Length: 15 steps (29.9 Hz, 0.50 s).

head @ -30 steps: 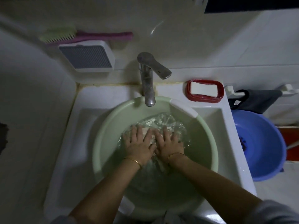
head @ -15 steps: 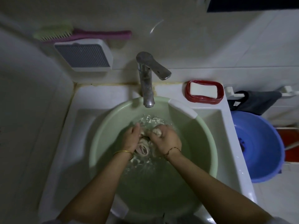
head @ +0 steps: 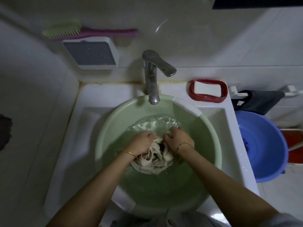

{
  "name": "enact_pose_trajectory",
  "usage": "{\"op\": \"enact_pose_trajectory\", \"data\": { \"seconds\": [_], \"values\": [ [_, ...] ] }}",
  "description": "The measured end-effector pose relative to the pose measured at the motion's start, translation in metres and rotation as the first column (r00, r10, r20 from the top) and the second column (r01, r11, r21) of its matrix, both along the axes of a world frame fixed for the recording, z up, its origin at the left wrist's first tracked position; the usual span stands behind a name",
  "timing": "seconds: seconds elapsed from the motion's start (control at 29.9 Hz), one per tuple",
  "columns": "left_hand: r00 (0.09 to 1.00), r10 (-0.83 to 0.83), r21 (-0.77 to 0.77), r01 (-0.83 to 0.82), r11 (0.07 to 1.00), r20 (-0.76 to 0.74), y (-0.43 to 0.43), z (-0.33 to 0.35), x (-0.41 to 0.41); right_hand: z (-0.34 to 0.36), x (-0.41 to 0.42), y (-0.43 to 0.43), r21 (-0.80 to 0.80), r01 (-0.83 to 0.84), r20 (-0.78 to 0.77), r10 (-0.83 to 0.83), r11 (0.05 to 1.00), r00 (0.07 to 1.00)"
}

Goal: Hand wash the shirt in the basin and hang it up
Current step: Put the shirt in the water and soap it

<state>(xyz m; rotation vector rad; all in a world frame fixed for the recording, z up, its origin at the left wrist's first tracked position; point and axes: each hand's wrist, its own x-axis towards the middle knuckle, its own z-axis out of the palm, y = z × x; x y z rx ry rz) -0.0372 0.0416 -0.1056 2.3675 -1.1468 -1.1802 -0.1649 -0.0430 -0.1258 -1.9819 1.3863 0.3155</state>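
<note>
– Well, both hands are down in the basin [head: 114, 128], and the shirt [head: 154, 158] is right between them, a pale wet bundle near the middle of the water [head: 164, 122].
– How are they holding it?
– The left hand [head: 142, 143] is at nine o'clock of the bundle with its fingers curled into the cloth. The right hand [head: 179, 139] is at three o'clock, clenched on a fold the same way. They're close together, with cloth bulging up between them.
– Is the shirt under?
– Partly. The bunched top sits above the surface and the lower edge trails in the water toward six o'clock. It's ruffled and foamy at twelve o'clock of the hands.
– And round about?
– The basin sits in a white sink [head: 98, 99], with the tap [head: 151, 76] at twelve o'clock, spout over the rim. There's soap [head: 207, 89] in a red dish [head: 192, 94] at one o'clock on the sink's ledge. A blue tub [head: 265, 145] is at three o'clock beside the sink. A brush [head: 91, 31] is up at eleven o'clock, above a white grilled box [head: 91, 53]. There's a gold bangle [head: 128, 152] on the left wrist and a thin cord [head: 183, 143] on the right.
</note>
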Motion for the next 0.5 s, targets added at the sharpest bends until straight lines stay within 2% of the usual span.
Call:
{"op": "enact_pose_trajectory", "data": {
  "seconds": [0.03,0.1,0.17,0.2,0.23,0.27,0.3,0.37,0.43,0.5],
  "values": [
    [0.987,-0.077,0.035,0.073,0.997,0.138,0.001,-0.003,0.003,0.001,-0.003,-0.001,0.022,-0.068,-0.041,0.069,0.997,0.997],
    [0.9,-0.213,0.153,0.166,0.974,0.38,0.006,-0.008,0.005,0.008,-0.01,-0.002,-0.001,-0.157,-0.089,0.157,0.988,0.984],
    [0.801,-0.318,0.285,0.193,0.939,0.507,0.011,-0.015,-0.001,0.013,-0.017,0.0,-0.061,-0.203,-0.134,0.193,0.977,0.972],
    [0.794,-0.32,0.246,0.22,0.944,0.518,0.011,-0.017,-0.004,0.013,-0.02,0.001,-0.089,-0.239,-0.17,0.221,0.967,0.96],
    [0.833,-0.302,0.149,0.263,0.953,0.463,0.01,-0.017,-0.007,0.012,-0.022,0.004,-0.1,-0.29,-0.216,0.264,0.952,0.94],
    [0.891,-0.292,0.059,0.29,0.955,0.348,0.008,-0.017,-0.008,0.008,-0.022,0.007,-0.082,-0.348,-0.259,0.317,0.934,0.912],
    [0.918,-0.317,0.035,0.318,0.947,0.237,0.005,-0.016,-0.007,0.003,-0.021,0.01,-0.042,-0.397,-0.292,0.369,0.917,0.883],
    [0.885,-0.426,0.131,0.407,0.904,0.189,0.004,-0.017,-0.006,-0.007,-0.016,0.012,0.072,-0.429,-0.299,0.43,0.9,0.852],
    [0.893,-0.381,0.12,0.362,0.925,0.241,0.006,-0.023,-0.004,-0.01,-0.011,0.01,0.15,-0.431,-0.248,0.456,0.89,0.855],
    [0.951,-0.213,0.018,0.214,0.977,0.226,0.006,-0.018,-0.004,-0.01,-0.011,0.006,0.165,-0.408,-0.224,0.437,0.898,0.871]
  ]
}}
